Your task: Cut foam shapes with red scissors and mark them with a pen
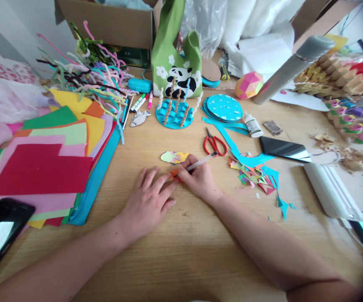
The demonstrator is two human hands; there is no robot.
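Observation:
My right hand is closed round a pen with a clear barrel and dark end, its tip down by a small orange paper piece. Flat on the table lies my left hand, fingers apart, the fingertips at the left edge of that orange piece. Part of the piece is hidden by my fingers. Just beyond it is a small stack of colourful paper cutouts, pale green at its left end. Red-handled scissors rest beyond my right hand.
Coloured sheets and a phone lie left; paper scraps, another phone and a white power bank lie right. Behind stand a blue disc with twisted stems, a glue bottle and a green panda bag.

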